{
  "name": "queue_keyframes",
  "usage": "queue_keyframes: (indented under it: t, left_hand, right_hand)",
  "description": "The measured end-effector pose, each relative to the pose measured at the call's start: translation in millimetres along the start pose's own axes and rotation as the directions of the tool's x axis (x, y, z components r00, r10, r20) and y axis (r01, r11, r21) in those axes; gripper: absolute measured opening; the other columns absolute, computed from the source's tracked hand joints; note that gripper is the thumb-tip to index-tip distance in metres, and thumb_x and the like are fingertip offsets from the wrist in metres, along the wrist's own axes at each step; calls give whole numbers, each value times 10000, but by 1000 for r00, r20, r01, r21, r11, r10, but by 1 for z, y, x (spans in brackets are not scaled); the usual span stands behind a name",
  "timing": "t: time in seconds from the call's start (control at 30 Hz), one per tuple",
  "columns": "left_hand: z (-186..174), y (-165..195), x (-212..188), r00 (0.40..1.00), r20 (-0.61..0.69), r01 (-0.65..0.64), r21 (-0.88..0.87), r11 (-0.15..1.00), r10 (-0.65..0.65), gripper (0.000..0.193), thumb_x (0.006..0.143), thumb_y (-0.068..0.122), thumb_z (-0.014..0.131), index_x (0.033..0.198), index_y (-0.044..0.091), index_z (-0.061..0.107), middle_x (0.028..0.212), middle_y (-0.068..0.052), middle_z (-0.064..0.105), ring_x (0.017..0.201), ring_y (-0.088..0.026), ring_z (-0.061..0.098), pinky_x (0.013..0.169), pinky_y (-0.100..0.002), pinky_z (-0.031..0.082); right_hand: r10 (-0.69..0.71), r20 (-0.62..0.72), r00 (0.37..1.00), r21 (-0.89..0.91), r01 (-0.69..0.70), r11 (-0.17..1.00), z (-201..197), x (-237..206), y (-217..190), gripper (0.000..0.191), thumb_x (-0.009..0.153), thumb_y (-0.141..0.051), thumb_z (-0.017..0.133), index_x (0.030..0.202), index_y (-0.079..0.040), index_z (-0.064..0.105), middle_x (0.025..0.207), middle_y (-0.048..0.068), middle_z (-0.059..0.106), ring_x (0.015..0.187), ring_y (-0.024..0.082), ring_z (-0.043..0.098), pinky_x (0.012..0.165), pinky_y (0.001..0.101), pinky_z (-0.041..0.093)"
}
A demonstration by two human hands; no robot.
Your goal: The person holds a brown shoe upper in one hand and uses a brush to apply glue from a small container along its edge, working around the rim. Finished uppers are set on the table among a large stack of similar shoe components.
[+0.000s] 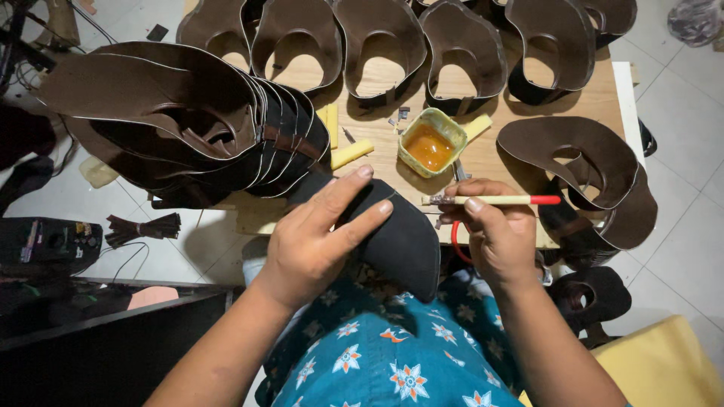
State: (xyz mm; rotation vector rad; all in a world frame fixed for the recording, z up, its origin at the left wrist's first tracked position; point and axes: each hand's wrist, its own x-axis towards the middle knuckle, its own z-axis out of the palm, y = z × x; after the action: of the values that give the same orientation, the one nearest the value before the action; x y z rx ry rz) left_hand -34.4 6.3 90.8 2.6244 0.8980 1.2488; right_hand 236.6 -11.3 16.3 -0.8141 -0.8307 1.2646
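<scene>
A dark leather piece (pixel 400 237) is held on the lap, over the blue flowered cloth (pixel 392 362), at the near edge of the wooden board (pixel 490 151). It is pressed flat by the left hand (pixel 317 241), whose fingers (pixel 362 222) are spread and extended across its upper surface. A thin brush (pixel 490 200) with a pale handle and a red end is gripped by the right hand (pixel 494 234); the fingers are closed round it, and it is held level just above the leather piece. A small green tub (pixel 431 141) of amber glue is seen on the board beyond the brush. A fanned stack of brown leather pieces (pixel 188 124) is noted to the left, with further curved pieces (pixel 377 45) ranged along the far edge.
</scene>
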Motion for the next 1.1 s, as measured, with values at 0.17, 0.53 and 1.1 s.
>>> queue_keyframes:
  t: [0.17, 0.53, 1.1]
  left_hand:
    - [23, 8, -9, 836, 49, 489, -517, 702, -546, 425, 923, -37, 641, 1337, 57, 651, 1273, -143, 705, 1150, -248, 672, 1013, -332, 543]
    - [29, 29, -11, 371, 531, 632, -745, -212, -762, 275, 920, 89, 675, 1162, -41, 674, 1027, -110, 743, 903, -178, 703, 799, -329, 576]
    - [38, 27, -19, 469, 514, 724, -690, -21, -718, 216, 945, 60, 680, 1139, -34, 685, 978, -50, 722, 856, -107, 627, 766, -288, 526]
  right_hand:
    - [-56, 19, 998, 79, 55, 995, 8, -8, -8, 244, 991, -66, 658, 1198, 63, 648, 1180, 241, 694, 1047, 352, 718, 886, 470, 620]
    - [-183, 221, 958, -330, 250, 910, 28, -13, -8, 197, 1009, 0, 659, 1200, 48, 668, 1220, 213, 700, 1145, 277, 649, 1060, 404, 541]
    - [-156, 378, 912, -511, 346, 787, 37, -3, -34, 169, 949, 3, 635, 1117, 15, 651, 1212, 156, 650, 1147, 231, 641, 1038, 357, 519]
